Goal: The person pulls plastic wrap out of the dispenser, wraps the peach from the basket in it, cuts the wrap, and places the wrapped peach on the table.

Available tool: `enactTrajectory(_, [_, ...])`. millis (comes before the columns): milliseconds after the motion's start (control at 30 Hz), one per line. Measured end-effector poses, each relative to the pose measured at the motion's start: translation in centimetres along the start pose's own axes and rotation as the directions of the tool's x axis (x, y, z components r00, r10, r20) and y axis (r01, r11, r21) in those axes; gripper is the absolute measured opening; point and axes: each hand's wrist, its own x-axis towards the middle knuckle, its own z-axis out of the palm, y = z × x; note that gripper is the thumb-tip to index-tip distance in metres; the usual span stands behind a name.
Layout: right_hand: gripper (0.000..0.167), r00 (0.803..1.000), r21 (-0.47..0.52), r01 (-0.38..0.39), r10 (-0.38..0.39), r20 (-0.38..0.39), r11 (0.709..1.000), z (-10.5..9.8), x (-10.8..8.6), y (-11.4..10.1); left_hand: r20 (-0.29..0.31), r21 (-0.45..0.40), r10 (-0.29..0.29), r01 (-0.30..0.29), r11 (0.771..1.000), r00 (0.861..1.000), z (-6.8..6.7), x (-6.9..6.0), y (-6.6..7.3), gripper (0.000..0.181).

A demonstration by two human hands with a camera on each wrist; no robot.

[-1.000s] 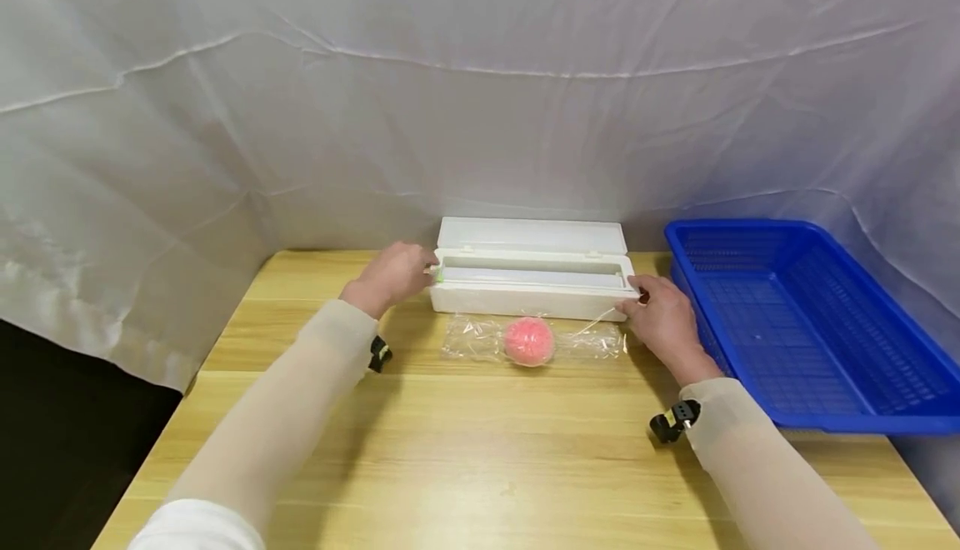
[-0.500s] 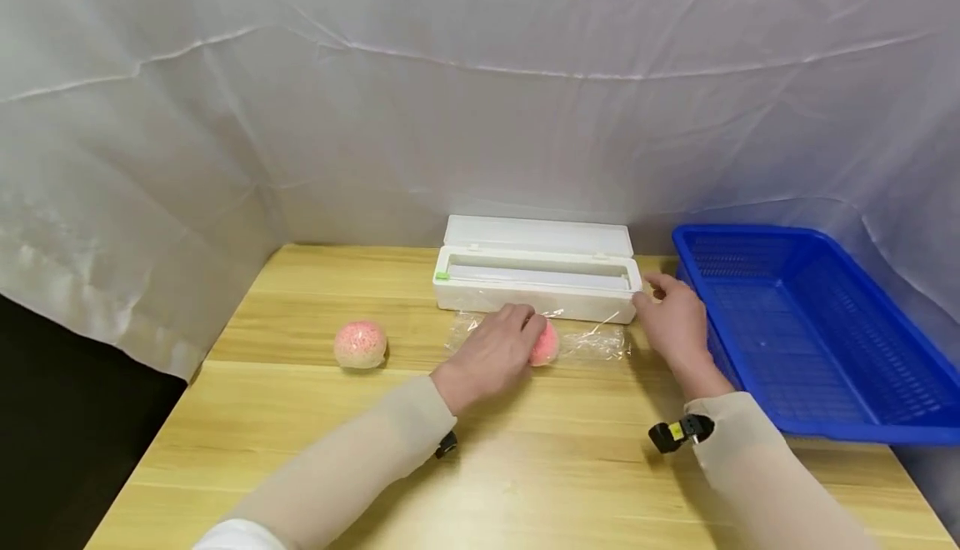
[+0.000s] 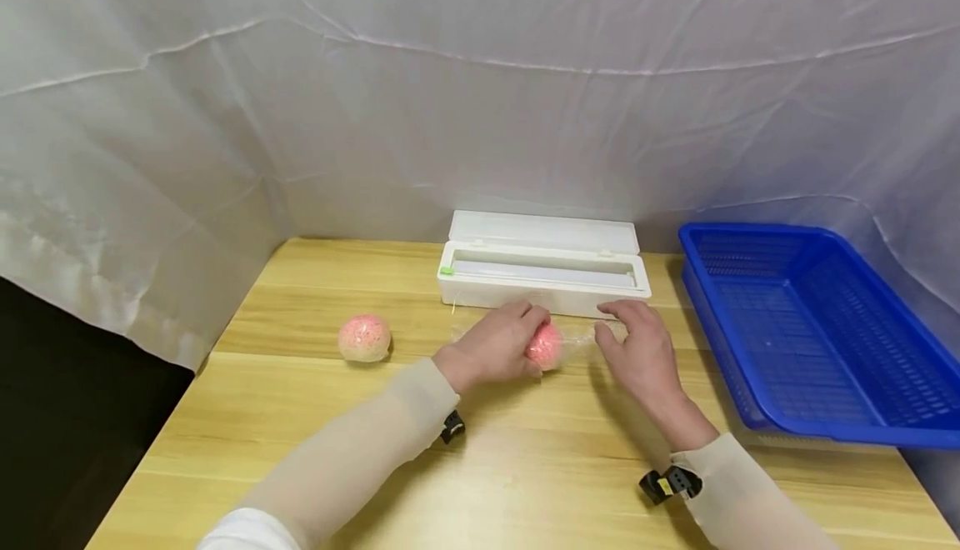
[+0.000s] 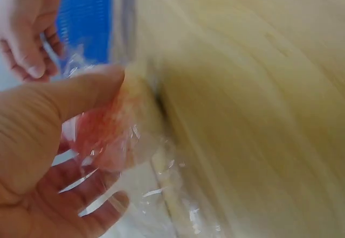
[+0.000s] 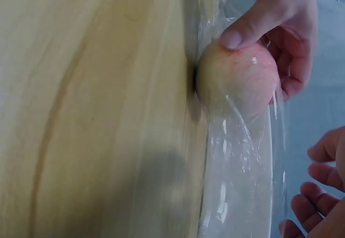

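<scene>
A pink and cream peach (image 3: 545, 346) lies on the table in clear plastic wrap (image 5: 237, 179), whose loose ends stretch out on either side. My left hand (image 3: 497, 343) grips this peach through the film; the left wrist view shows the thumb (image 4: 89, 90) over it and the fingers below. Close to the film's right end, my right hand (image 3: 639, 352) hovers with thumb and fingers apart, apparently holding nothing. Just behind both hands stands the white wrap dispenser (image 3: 525, 293), its lid (image 3: 543, 232) raised and a green slider (image 3: 447, 271) at its left end.
Another peach (image 3: 365, 339), pink on top, sits to the left on the wooden table (image 3: 525, 467). A blue plastic basket (image 3: 750, 383) occupies the right side. Pale cloth (image 3: 480, 117) hangs behind the table.
My left hand has left the dispenser's left end and come down onto the wrapped peach, uncovering the other peach. My right hand has moved from the dispenser's right end toward the film.
</scene>
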Motion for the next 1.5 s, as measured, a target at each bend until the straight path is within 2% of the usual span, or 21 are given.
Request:
enactTrajectory(133, [0.026, 0.999, 0.006, 0.027, -0.027, 0.046, 1.000, -0.2, -0.3, -0.1, 0.119, -0.148, -0.006, 0.024, 0.989, 0.993, -1.1, -0.2, -0.1, 0.069])
enactTrajectory(267, [0.029, 0.982, 0.039, 0.097, -0.101, 0.157, 0.995, -0.5, -0.6, -0.6, 0.255, -0.289, 0.018, 0.058, 0.956, 0.967, -2.0, 0.0, -0.5, 0.062])
enactTrajectory(333, [0.032, 0.961, 0.058, 0.157, -0.166, 0.221, 0.986, -0.5, -0.9, -0.9, 0.314, -0.347, 0.016, 0.099, 0.933, 0.949, -2.4, 0.1, -0.9, 0.067])
enactTrajectory(433, [0.044, 0.912, 0.059, 0.251, -0.256, 0.319, 0.966, -0.2, -1.2, -1.4, 0.370, -0.434, -0.002, 0.175, 0.884, 0.929, -2.8, 0.2, -1.6, 0.076])
enactTrajectory(533, [0.063, 0.867, 0.022, 0.308, -0.290, 0.406, 0.951, 0.6, -1.3, -1.8, 0.399, -0.504, -0.008, 0.227, 0.833, 0.917, -3.1, 0.4, -2.3, 0.068])
enactTrajectory(600, [0.074, 0.848, -0.004, 0.320, -0.285, 0.446, 0.947, 1.2, -1.2, -2.0, 0.406, -0.519, -0.004, 0.234, 0.822, 0.914, -3.2, 0.5, -2.8, 0.056])
enactTrajectory(733, [0.075, 0.834, -0.039, 0.328, -0.270, 0.481, 0.944, 2.2, -0.4, -2.0, 0.408, -0.519, 0.010, 0.222, 0.826, 0.913, -3.5, 0.7, -3.5, 0.040])
enactTrajectory(867, [0.063, 0.822, -0.037, 0.291, -0.230, 0.520, 0.956, 2.2, 0.8, -1.9, 0.409, -0.460, 0.018, 0.189, 0.868, 0.912, -3.7, 0.9, -3.7, 0.040])
enactTrajectory(967, [0.056, 0.791, -0.011, 0.264, -0.210, 0.574, 0.964, 1.9, 1.8, -1.8, 0.415, -0.416, 0.005, 0.185, 0.890, 0.910, -3.7, 0.9, -3.8, 0.048])
enactTrajectory(1100, [0.049, 0.742, 0.027, 0.245, -0.205, 0.639, 0.969, 1.8, 2.7, -1.6, 0.413, -0.394, -0.041, 0.219, 0.893, 0.910, -3.7, 0.7, -4.1, 0.054])
enactTrajectory(1200, [0.045, 0.723, 0.024, 0.228, -0.186, 0.665, 0.973, 2.3, 3.4, -1.4, 0.362, -0.358, -0.111, 0.248, 0.900, 0.925, -4.1, 0.2, -4.7, 0.053])
enactTrajectory(1267, [0.044, 0.719, 0.011, 0.227, -0.175, 0.673, 0.974, 2.7, 3.8, -1.3, 0.293, -0.334, -0.169, 0.267, 0.904, 0.941, -4.8, -0.3, -5.3, 0.052])
enactTrajectory(1333, [0.043, 0.720, -0.011, 0.225, -0.159, 0.676, 0.974, 3.0, 4.0, -1.3, 0.216, -0.318, -0.235, 0.296, 0.901, 0.948, -5.4, -1.0, -6.1, 0.051])
enactTrajectory(1400, [0.046, 0.723, -0.032, 0.230, -0.149, 0.675, 0.973, 3.2, 4.0, -1.3, 0.155, -0.317, -0.291, 0.327, 0.890, 0.944, -6.0, -1.8, -6.8, 0.049])
enactTrajectory(1500, [0.054, 0.727, -0.075, 0.254, -0.139, 0.672, 0.964, 3.3, 3.8, -1.2, 0.128, -0.330, -0.363, 0.385, 0.862, 0.923, -6.3, -3.3, -7.4, 0.048])
